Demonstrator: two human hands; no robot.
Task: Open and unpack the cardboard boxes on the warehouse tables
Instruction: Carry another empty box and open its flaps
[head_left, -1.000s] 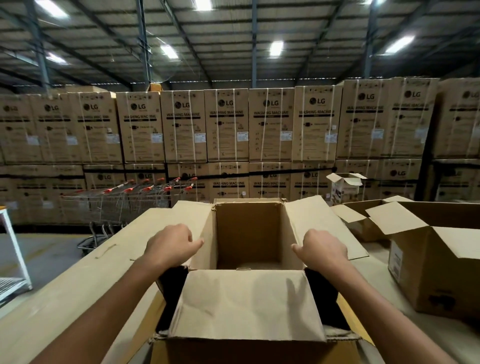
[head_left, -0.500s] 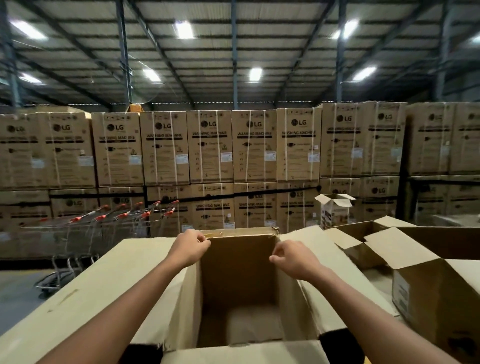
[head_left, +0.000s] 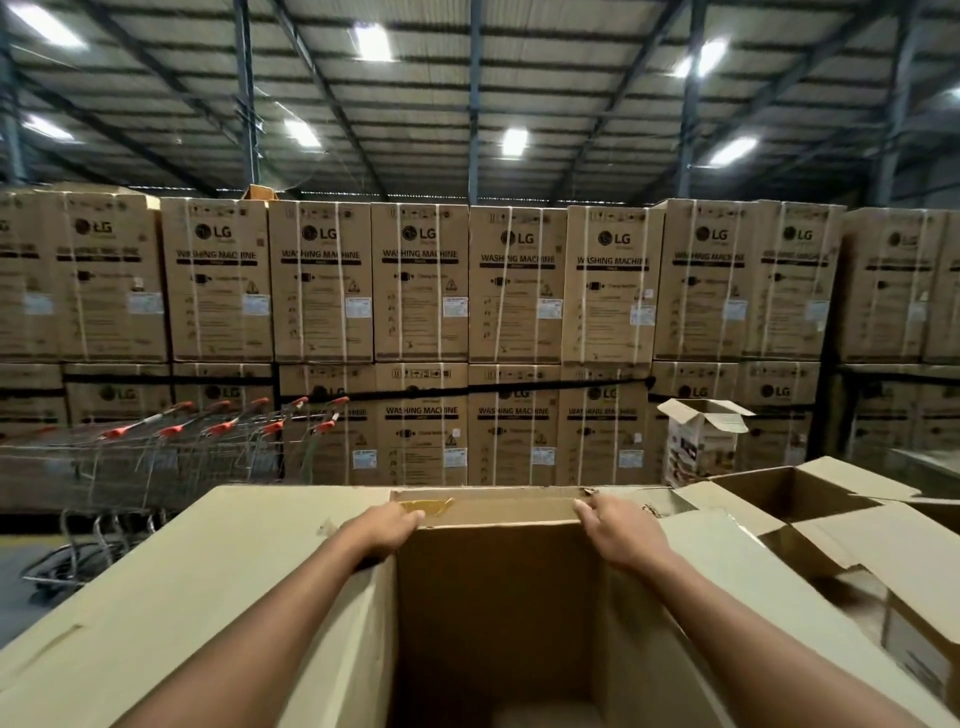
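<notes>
The left hand's (head_left: 387, 525) fingers curl over the top of the open cardboard box's (head_left: 493, 613) far wall at its left corner, and the right hand (head_left: 615, 530) grips the same edge at the right corner, knuckles bent, with the fingertips hidden on the far side. Between the two hands runs the far flap (head_left: 498, 506), folded outward away from the person, its long edge lying left to right; a scrap of brown tape (head_left: 428, 505) clings to it just beside the left hand. The box stands upright directly below the hands, mouth upward and deep, with its bare floor showing faintly at the bottom. Its left flap (head_left: 208, 571) and right flap (head_left: 727, 571) lie spread outward, broad and flat, and both forearms reach in over the box's open mouth. Right of the box a second opened box (head_left: 841, 499) sits close, its flaps touching or overlapping the right flap. Beyond the box stands a small printed carton (head_left: 701, 441) with raised flaps, to the far left a row of nested shopping trolleys (head_left: 182, 457), and behind all of it a wall of strapped washing-machine cartons (head_left: 421, 280).
</notes>
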